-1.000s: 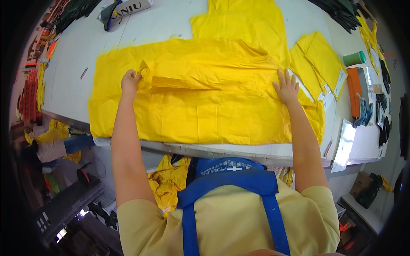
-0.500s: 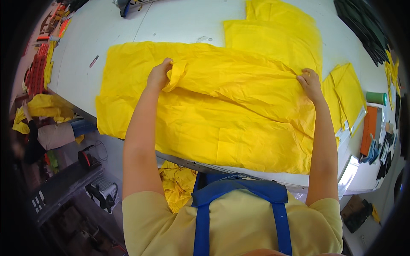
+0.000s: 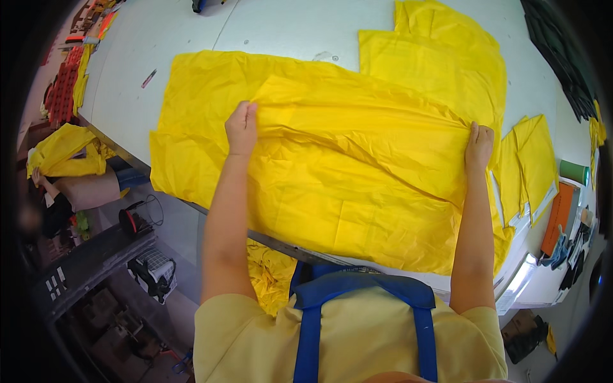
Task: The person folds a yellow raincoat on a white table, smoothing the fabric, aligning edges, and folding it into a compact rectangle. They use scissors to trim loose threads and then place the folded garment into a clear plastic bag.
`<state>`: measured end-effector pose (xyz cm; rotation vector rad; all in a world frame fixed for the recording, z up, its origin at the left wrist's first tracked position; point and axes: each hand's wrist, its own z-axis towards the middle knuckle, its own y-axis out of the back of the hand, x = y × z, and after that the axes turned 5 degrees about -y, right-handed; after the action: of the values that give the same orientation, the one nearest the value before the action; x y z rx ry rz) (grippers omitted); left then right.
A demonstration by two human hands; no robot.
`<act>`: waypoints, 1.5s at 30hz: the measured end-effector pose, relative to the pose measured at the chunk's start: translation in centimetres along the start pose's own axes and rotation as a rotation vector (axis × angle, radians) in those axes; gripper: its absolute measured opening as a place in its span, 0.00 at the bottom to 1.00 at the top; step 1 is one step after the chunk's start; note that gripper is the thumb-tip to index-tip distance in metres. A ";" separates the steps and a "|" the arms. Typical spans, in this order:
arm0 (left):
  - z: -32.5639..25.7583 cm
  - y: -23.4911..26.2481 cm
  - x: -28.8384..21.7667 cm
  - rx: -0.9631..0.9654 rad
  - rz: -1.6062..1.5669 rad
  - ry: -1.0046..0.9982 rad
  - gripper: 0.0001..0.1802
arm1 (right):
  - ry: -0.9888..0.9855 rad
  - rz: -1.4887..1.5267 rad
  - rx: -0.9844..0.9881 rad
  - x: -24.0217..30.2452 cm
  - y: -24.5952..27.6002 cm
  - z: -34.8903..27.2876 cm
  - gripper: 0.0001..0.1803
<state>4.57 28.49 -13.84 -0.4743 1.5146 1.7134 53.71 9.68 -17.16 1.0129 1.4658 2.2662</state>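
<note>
A large piece of yellow fabric (image 3: 357, 172), thin and creased, spreads across the white table (image 3: 281, 29) in front of me. My left hand (image 3: 242, 127) is closed on the fabric at its left side, and my right hand (image 3: 479, 145) grips it at the right. Between the two hands a fold is pulled taut and slightly raised, with long wrinkles running down to the right. Under my left hand more of the same yellow layer lies flat. The fingertips of both hands are partly hidden by cloth.
More yellow pieces (image 3: 428, 64) lie beyond, with folded yellow cloth (image 3: 533, 159) to the right. A green roll (image 3: 574, 172), an orange box (image 3: 559, 220) and dark fabric (image 3: 559, 57) sit along the right. At far left another person holds yellow cloth (image 3: 70, 152). A small pen-like tool (image 3: 149, 78) lies upper left.
The fold between my hands has been stretched straighter, and the turned-over corner by my left hand is flattened out. My right hand has closed more firmly. The whole view has shifted a little.
</note>
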 end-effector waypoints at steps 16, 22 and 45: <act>7.2 -5.6 -0.2 0.364 0.274 0.171 0.35 | 0.124 -0.052 -0.118 -0.9 -1.1 0.2 0.15; 12.2 -3.4 -5.8 0.505 0.173 0.136 0.29 | 0.160 -0.020 -0.104 -1.6 -1.2 0.4 0.15; 12.7 2.2 -6.9 0.859 0.496 -0.361 0.16 | 0.304 0.022 0.513 1.7 14.8 -0.7 0.20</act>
<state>9.96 38.48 -4.67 0.6626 1.9829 1.1961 54.24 3.34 -3.65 0.8248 2.2523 2.1772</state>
